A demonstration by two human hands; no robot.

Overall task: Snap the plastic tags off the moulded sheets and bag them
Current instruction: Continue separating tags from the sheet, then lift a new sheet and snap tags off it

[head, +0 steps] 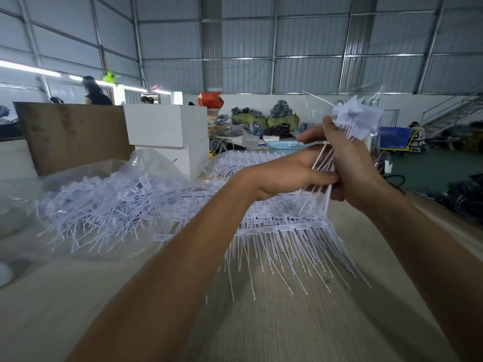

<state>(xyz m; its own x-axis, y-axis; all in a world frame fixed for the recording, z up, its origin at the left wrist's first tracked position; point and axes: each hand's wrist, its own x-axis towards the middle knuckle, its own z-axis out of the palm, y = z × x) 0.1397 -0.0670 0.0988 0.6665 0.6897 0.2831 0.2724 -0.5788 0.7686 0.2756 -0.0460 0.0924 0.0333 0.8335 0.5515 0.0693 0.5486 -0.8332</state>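
Right hand [347, 163] clamps tag bunch [355, 118], heads up at 1 o'clock, for bagging. Left hand [292, 176] pinches stems, aligning. Moulded sheets [282, 226] stacked on table [261, 322], centre; filled bag [104, 205] at 9 o'clock.

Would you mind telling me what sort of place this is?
Probably a factory or packing workshop: a metal-framed roof, heaps of loose plastic tags and moulded sheets on a workbench.
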